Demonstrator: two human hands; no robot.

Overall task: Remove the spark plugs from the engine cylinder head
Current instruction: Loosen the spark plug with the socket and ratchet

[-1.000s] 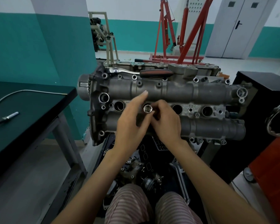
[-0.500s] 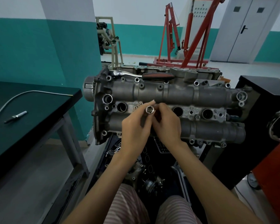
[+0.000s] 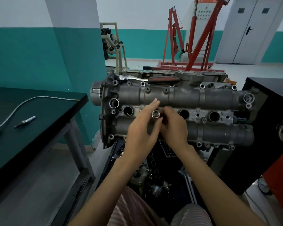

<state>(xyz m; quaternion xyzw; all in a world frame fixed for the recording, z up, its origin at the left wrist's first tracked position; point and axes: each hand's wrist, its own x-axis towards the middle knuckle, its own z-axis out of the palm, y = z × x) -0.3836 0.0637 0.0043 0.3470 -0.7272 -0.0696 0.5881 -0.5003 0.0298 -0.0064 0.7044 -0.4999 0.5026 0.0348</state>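
Both hands meet over the second plug well from the left end of the head (image 3: 178, 97), working a long socket (image 3: 155, 114) that stands in that well with its open hex end up toward the camera. The left hand (image 3: 141, 136) has its fingers laid straight along the socket's left side, index tip reaching up onto the far cam housing; whether its thumb bears on the socket cannot be told. The right hand (image 3: 174, 128) curls its fingers round the socket from the right, pinching it near the top. The plug in this well is hidden by the socket and hands. The other three wells look dark and open, and one plug (image 3: 25, 121) lies on the bench (image 3: 59, 111) near its left edge, beside a cable. To do this step well, keep the socket in line with the well, turn by fingertips only, and lift straight so the plug does not drop out. The ratchet (image 3: 147, 78) rests along the far edge of the head, within reach if the thread feels tight.
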